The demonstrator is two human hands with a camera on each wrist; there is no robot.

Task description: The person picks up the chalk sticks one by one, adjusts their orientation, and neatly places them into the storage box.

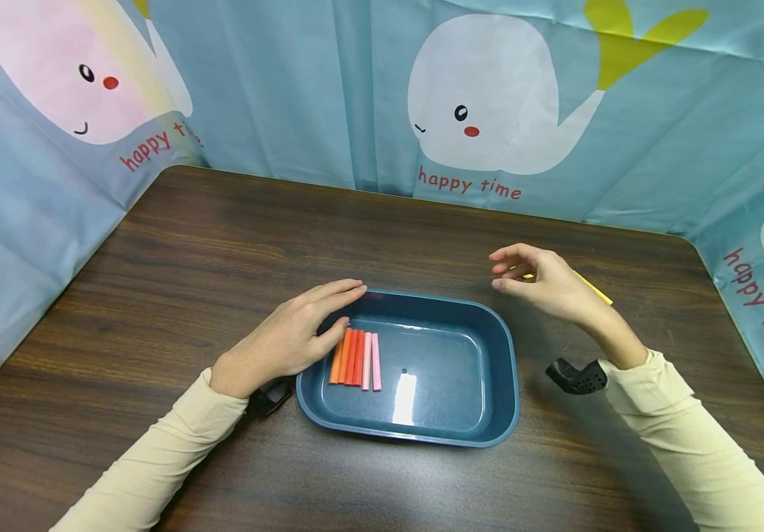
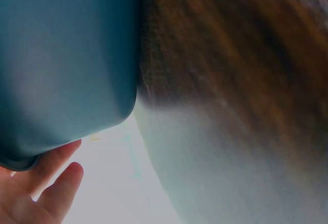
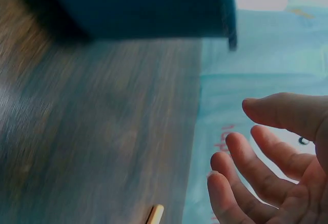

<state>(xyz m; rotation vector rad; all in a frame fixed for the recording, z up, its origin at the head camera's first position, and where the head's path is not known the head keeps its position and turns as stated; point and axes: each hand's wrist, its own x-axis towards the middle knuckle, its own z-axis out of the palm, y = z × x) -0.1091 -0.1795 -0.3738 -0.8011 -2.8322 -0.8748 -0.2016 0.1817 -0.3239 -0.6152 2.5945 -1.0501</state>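
My left hand (image 1: 295,329) rests at the back left corner of a dark blue plastic tray (image 1: 448,437), its fingertips at the rim and its thumb above the inside. In the left wrist view, the fingers (image 2: 55,158) look extended by the tray's wall. Inside the tray's left part, slim chalk-like sticks (image 1: 358,358) in orange, red and pink lie side by side. My right hand (image 1: 544,284) hovers right of the tray, fingers loosely bent and holding nothing. Partly hidden behind it, a yellow stick (image 1: 592,287) lies on the table.
The dark wood-grain table (image 1: 189,244) reaches back to a light blue curtain (image 1: 275,96) printed with whales. Black wrist-worn pieces sit at both cuffs, the right one (image 1: 578,377) showing beside the sleeve.
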